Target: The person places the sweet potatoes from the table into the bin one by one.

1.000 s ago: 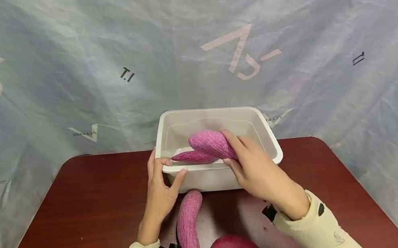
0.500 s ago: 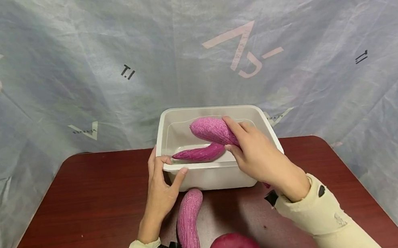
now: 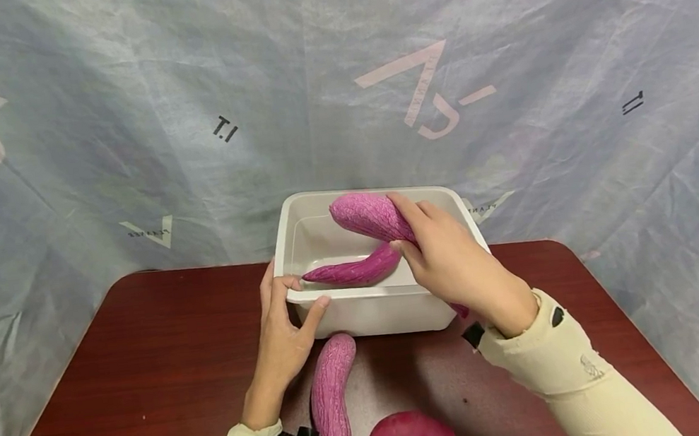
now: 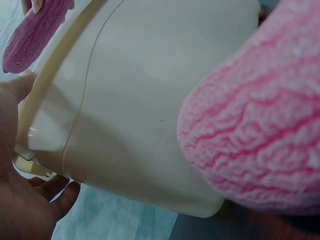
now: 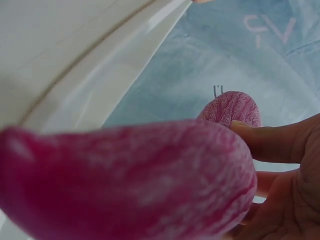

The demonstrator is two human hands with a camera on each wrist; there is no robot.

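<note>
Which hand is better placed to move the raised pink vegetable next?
Probably the right hand: it grips the pink vegetable above the white bin, while the left hand is occupied holding the bin's near-left corner.

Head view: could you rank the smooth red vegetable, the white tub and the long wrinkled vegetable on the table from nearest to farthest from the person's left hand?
1. White tub: touching, its near-left corner gripped by the left hand.
2. Long wrinkled vegetable: on the table, just right of that wrist.
3. Smooth red vegetable: on the table, farther right.
</note>
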